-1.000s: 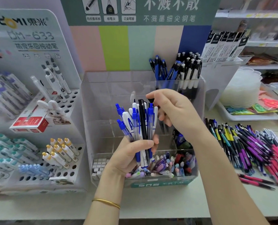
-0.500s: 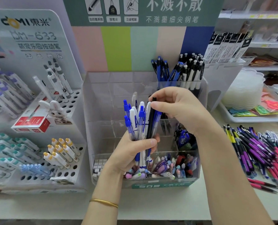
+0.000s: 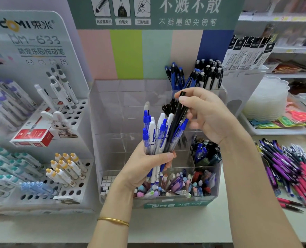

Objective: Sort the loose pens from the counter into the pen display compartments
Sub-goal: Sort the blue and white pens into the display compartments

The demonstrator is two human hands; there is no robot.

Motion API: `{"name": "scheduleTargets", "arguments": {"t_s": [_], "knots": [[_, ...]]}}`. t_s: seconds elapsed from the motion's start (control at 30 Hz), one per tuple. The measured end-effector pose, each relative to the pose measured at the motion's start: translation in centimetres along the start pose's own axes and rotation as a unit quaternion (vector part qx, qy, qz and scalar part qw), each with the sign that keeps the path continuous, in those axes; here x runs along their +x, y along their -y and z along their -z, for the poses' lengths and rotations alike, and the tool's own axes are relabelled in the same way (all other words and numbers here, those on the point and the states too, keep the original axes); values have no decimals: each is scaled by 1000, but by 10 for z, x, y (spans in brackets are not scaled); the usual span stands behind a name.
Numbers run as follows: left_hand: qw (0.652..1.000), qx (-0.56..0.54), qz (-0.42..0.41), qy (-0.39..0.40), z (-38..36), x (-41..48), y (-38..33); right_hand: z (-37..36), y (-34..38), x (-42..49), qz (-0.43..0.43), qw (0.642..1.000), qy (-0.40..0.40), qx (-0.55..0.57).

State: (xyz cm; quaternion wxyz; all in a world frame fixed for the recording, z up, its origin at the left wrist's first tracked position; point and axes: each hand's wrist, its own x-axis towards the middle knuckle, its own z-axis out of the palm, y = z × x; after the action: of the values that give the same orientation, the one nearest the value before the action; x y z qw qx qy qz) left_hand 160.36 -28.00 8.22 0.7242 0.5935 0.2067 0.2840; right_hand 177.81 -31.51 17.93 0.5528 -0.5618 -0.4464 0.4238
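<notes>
Head view showed the left grip curled round the lower half of a bundle of pens, held upright in front of the clear pen display, above its front row. The right grip pinched one black pen near its top between thumb and forefinger. That pen leaned with its top to the right, and its lower end sat among the bundle inside the left grip. Besides it, the bundle held at least seven pens, though overlap hid the exact count. Four had clear barrels with blue clickers, and the others were white with blue print. The black pen was slim, plain and dark from end to end. On the surface to the right lay a heap of loose pens in purple, pink, black and yellow, too many to count, with two pink ones lying just apart at its near edge. One gold bangle circled the left wrist.
</notes>
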Motion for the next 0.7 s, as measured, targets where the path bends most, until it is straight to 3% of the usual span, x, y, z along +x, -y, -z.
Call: {"name": "scheduleTargets", "arguments": {"t_s": [0.1,0.17,0.3,0.37,0.43,0.5,0.57,0.7], "knots": [[1000,4,1,10,0,1,1,0,-6,0,-7,996,17,-92],[999,-17,9,30,2,0,2,2,-5,1,16,998,-9,-67],[991,-112,18,77,12,-5,9,13,3,4,117,969,-182,115],[979,-174,18,108,17,-7,14,22,-1,8,153,941,-291,77],[961,-237,22,141,19,-7,18,23,-8,9,155,933,-325,6],[941,-289,24,173,19,-5,20,14,-15,5,106,960,-257,-19],[928,-316,21,195,17,-2,20,-3,-19,-2,50,988,-141,34],[924,-319,19,211,14,1,19,-17,-30,-10,12,996,28,84]]}}
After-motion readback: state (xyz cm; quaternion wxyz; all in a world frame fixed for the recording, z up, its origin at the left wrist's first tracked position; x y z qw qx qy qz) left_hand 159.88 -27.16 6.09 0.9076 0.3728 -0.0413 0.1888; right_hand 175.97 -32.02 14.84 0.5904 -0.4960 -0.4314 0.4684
